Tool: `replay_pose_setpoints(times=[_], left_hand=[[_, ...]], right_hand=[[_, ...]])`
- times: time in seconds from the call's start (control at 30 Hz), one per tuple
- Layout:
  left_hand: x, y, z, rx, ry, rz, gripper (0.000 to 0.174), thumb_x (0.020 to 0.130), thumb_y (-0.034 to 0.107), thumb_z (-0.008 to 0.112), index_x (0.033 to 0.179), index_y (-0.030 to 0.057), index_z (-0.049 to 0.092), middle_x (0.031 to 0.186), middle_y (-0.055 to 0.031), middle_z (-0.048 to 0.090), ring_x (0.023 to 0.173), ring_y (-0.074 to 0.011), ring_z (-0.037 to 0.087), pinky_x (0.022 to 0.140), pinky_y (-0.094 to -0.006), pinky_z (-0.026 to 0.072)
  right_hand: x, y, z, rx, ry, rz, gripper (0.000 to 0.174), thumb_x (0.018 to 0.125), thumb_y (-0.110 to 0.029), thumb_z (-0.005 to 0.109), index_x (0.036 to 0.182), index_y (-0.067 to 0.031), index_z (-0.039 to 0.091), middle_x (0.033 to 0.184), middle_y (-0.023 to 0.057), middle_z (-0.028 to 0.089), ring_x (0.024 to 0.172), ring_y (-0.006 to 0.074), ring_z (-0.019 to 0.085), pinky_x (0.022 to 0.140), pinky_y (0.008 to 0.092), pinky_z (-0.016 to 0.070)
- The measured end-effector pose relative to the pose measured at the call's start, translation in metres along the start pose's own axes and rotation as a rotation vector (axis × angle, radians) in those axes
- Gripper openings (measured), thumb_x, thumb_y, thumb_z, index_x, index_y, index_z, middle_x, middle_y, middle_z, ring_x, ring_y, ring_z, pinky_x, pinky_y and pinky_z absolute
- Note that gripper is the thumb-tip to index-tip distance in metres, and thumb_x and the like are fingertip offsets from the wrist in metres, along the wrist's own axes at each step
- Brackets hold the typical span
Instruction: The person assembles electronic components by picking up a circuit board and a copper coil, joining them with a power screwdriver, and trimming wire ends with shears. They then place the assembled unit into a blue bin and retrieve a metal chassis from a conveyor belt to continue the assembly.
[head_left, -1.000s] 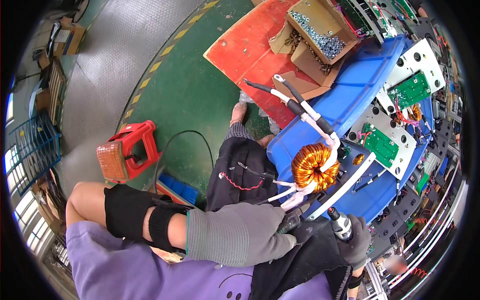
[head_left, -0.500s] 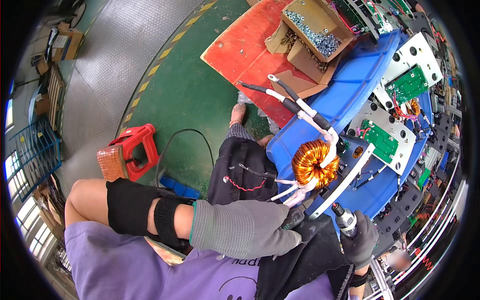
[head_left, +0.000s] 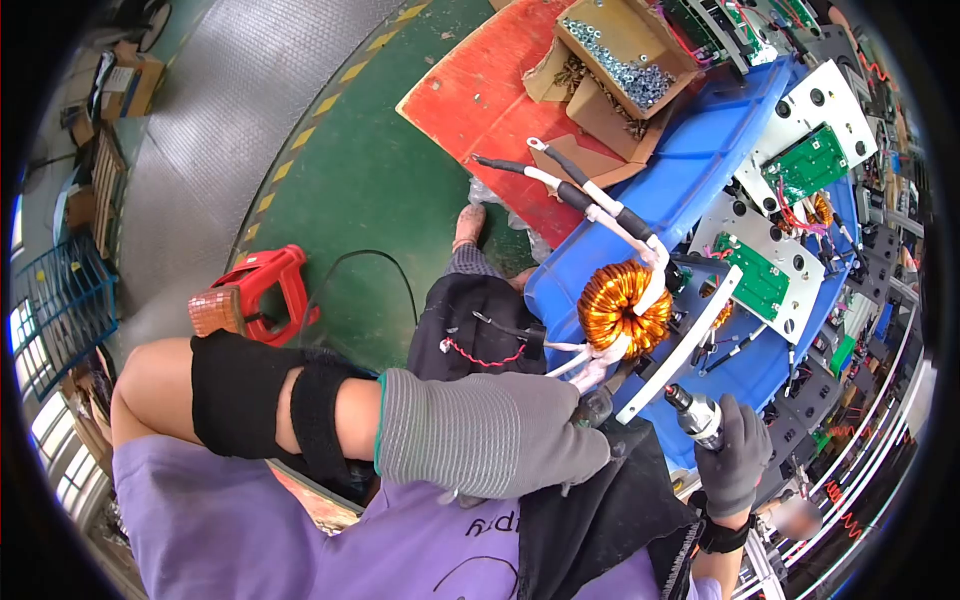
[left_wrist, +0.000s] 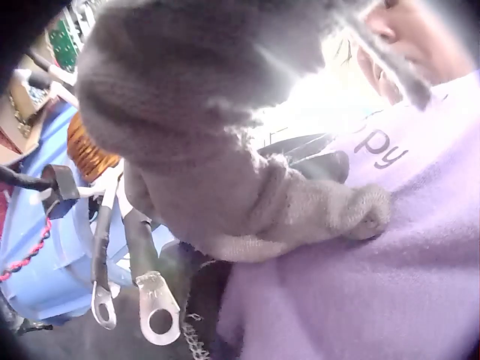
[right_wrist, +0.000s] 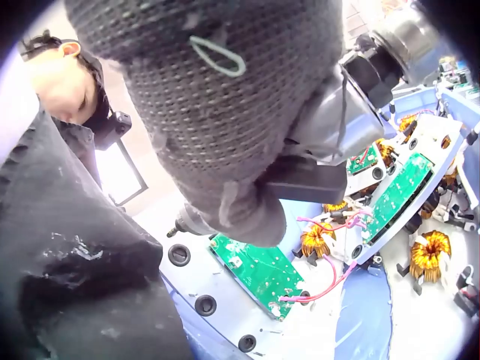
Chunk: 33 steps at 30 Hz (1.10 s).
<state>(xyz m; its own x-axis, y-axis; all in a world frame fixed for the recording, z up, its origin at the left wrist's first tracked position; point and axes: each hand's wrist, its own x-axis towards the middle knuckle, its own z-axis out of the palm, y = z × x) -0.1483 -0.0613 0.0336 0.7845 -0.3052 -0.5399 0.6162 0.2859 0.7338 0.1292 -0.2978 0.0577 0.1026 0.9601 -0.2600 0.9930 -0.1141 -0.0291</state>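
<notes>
My left hand (head_left: 500, 435), in a grey knit glove, grips a dark, rounded handle-like piece (head_left: 594, 408) at its fingertips. Just beyond it stands a copper-wound toroid coil (head_left: 625, 310) with white-sleeved leads and ring terminals (left_wrist: 159, 319). A white metal bar (head_left: 682, 345) runs slantwise beside the coil. My right hand (head_left: 735, 455), gloved too, holds a silver power screwdriver (head_left: 700, 418) with a dark tip, pointing up and left toward the bar's lower end. The screwdriver's silver body (right_wrist: 341, 124) and a black lever (right_wrist: 306, 180) show in the right wrist view; the glove hides the rest.
A blue bin (head_left: 590, 250) holds white plates with green circuit boards (head_left: 750, 275) and more coils (right_wrist: 430, 255). An open cardboard box (head_left: 630, 60) of nuts lies on a red board (head_left: 480, 110). A red stool (head_left: 270, 300) stands on the green floor to the left.
My right hand with the power screwdriver has moved up and to the right, away from the black cloth. The left hand has shifted slightly upward and right, still gripping the dark piece.
</notes>
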Motion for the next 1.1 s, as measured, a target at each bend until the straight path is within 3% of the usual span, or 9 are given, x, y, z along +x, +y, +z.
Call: replay_pose_setpoints(times=[0.17, 0.3, 0.37, 0.5, 0.6, 0.83, 1.1], left_hand=[[0.006, 0.007, -0.005, 0.032, -0.12, -0.087, 0.063, 0.1, 0.054, 0.05, 0.107, -0.0088, 0.057, 0.087, -0.0186, 0.064, 0.086, -0.0274, 0.066, 0.078, -0.04, 0.0514], [0.007, 0.015, 0.0, 0.282, -0.033, -0.046, 0.061, 0.099, 0.052, 0.051, 0.105, -0.0089, 0.057, 0.081, -0.0154, 0.064, 0.079, -0.0235, 0.066, 0.073, -0.0387, 0.0521], [0.004, 0.025, -0.005, -0.059, -0.107, -0.306, 0.057, 0.099, 0.048, 0.052, 0.103, -0.0083, 0.057, 0.079, -0.0128, 0.063, 0.073, -0.0209, 0.065, 0.067, -0.0377, 0.0523], [0.002, 0.035, -0.005, -0.064, -0.061, -0.298, 0.055, 0.097, 0.047, 0.054, 0.102, -0.0079, 0.057, 0.079, -0.0115, 0.063, 0.069, -0.0198, 0.066, 0.063, -0.0366, 0.0521], [0.004, 0.04, -0.005, -0.029, -0.108, -0.358, 0.055, 0.096, 0.046, 0.054, 0.103, -0.008, 0.057, 0.081, -0.0131, 0.064, 0.074, -0.0215, 0.067, 0.066, -0.0377, 0.0529], [0.005, 0.037, 0.008, -0.002, 0.045, -0.348, 0.055, 0.096, 0.047, 0.054, 0.104, -0.008, 0.058, 0.086, -0.0175, 0.065, 0.082, -0.0259, 0.067, 0.074, -0.0405, 0.0525], [0.009, 0.035, 0.009, 0.013, 0.029, -0.326, 0.058, 0.097, 0.049, 0.053, 0.105, -0.0082, 0.057, 0.086, -0.0189, 0.063, 0.081, -0.0271, 0.066, 0.073, -0.0413, 0.0521]], right_hand=[[0.001, 0.003, 0.0, 0.006, 0.016, -0.016, 0.06, 0.062, -0.005, 0.076, 0.12, -0.0041, 0.06, 0.084, 0.0134, 0.058, 0.074, 0.0346, 0.058, 0.065, 0.0439, 0.0454], [0.0, -0.001, -0.003, 0.027, -0.047, 0.013, 0.061, 0.061, -0.005, 0.075, 0.12, -0.0033, 0.059, 0.085, 0.0135, 0.059, 0.074, 0.0339, 0.059, 0.065, 0.0439, 0.0458], [-0.001, -0.001, -0.002, 0.052, -0.061, 0.028, 0.061, 0.061, -0.005, 0.074, 0.12, -0.0032, 0.059, 0.085, 0.0135, 0.059, 0.075, 0.0337, 0.06, 0.066, 0.0439, 0.0459], [-0.002, -0.001, 0.001, 0.036, -0.058, 0.029, 0.062, 0.06, -0.005, 0.075, 0.12, -0.0033, 0.059, 0.085, 0.0126, 0.06, 0.075, 0.033, 0.06, 0.066, 0.0438, 0.046], [-0.001, 0.002, -0.001, 0.008, -0.058, 0.019, 0.065, 0.058, -0.006, 0.076, 0.121, -0.0036, 0.058, 0.085, 0.012, 0.06, 0.075, 0.0325, 0.06, 0.067, 0.043, 0.046], [-0.003, 0.0, 0.005, 0.022, -0.063, 0.044, 0.07, 0.055, -0.007, 0.077, 0.122, -0.0048, 0.059, 0.086, 0.0105, 0.061, 0.076, 0.0316, 0.06, 0.067, 0.0416, 0.0459], [-0.004, -0.002, 0.007, 0.012, -0.009, 0.039, 0.061, 0.06, -0.008, 0.076, 0.119, -0.0047, 0.06, 0.084, 0.0102, 0.06, 0.075, 0.0305, 0.06, 0.066, 0.0409, 0.0451]])
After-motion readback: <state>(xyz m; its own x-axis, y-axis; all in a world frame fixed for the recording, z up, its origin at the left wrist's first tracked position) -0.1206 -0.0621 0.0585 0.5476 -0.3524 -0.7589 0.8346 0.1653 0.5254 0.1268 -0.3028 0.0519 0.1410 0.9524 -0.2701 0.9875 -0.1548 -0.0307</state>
